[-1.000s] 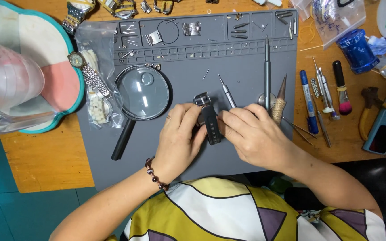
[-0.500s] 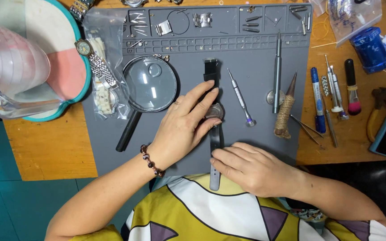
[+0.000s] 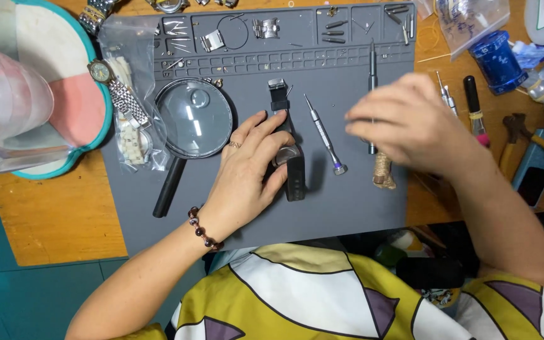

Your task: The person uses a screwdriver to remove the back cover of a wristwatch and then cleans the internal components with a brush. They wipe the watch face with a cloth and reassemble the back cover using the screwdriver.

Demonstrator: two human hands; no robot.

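On the grey mat [image 3: 347,214] our left hand [image 3: 250,173], fingers spread, pinned the watch [image 3: 288,154] flat; right hand [image 3: 410,123] hovered over the tools, fingers apparently loosely curled, blurred.

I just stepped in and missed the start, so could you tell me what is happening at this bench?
A person is working on a black-strapped watch lying on a grey work mat. The left hand rests on the watch, pinning it to the mat. The right hand hovers empty, fingers spread, over the tools on the mat's right side, above a long slim tool. A small screwdriver lies beside the watch, and a magnifying glass lies to its left.
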